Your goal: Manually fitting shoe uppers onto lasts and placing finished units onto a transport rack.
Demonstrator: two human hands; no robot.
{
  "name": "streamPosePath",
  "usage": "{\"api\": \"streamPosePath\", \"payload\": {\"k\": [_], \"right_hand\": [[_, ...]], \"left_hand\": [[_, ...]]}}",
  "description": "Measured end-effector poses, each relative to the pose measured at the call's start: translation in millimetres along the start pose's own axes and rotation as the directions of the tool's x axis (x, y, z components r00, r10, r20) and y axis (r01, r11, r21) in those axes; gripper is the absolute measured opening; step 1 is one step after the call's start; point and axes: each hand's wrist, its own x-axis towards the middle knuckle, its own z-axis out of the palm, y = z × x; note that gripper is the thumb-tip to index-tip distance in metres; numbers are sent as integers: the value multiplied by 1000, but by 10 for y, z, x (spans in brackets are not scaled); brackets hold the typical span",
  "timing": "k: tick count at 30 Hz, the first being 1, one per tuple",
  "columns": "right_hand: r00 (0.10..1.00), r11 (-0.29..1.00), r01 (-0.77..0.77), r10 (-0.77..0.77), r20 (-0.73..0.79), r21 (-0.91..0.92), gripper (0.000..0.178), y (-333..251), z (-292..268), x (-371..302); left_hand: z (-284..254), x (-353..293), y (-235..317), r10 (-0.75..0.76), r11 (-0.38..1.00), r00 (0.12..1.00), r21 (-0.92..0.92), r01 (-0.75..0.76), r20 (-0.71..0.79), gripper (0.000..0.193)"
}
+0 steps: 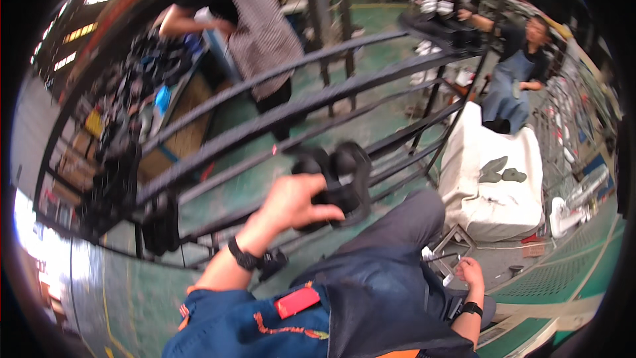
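My left hand point(291, 204) reaches out to a pair of black shoes point(354, 182) at the rack in front of me. Its fingers and thumb close around the near shoe, whose exact kind is blurred by motion. The black metal rack point(278, 107) slants across the view with several long rails. More black footwear point(161, 225) rests on its left part, and another black shoe point(271, 264) shows below my wrist. Lower right, my right hand point(471, 272) is held beside my knee with curled fingers. Whatever it may hold is too small to make out.
A cloth-covered seat point(493, 215) with dark grey shoe-shaped pieces point(501, 171) stands at right. Behind it a co-worker in an apron point(513, 86) handles footwear. Beyond the rack another person point(262, 33) stands near a heaped bench. A green perforated platform point(556, 278) lies lower right.
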Motion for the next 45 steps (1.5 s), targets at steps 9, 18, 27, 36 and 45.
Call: {"api": "streamPosePath", "payload": {"k": [9, 18, 27, 36, 45], "right_hand": [[999, 999, -49, 49, -7, -5, 37, -83, -17, -76], [999, 998, -42, 42, 10, -56, 35, 24, -42, -31], [1000, 999, -28, 28, 1, -18, 38, 93, -144, 67], [999, 998, -40, 40, 7, -40, 35, 175, -217, 132], [998, 998, -56, 55, -24, -38, 33, 182, -123, 149]], "left_hand": [[-393, -1250, -1615, -313, 776, 936, 525, 350, -162, 57], [-242, -2339, -1985, -781, 546, 622, 420, 725, -59, 66], [-126, -2116, -1892, -883, 299, 423, 450, 841, -205, 74], [-521, -2886, -2164, -901, 222, 377, 519, 826, -215, 77], [-682, -3307, -2241, -862, 359, 477, 458, 813, -173, 81]]}}
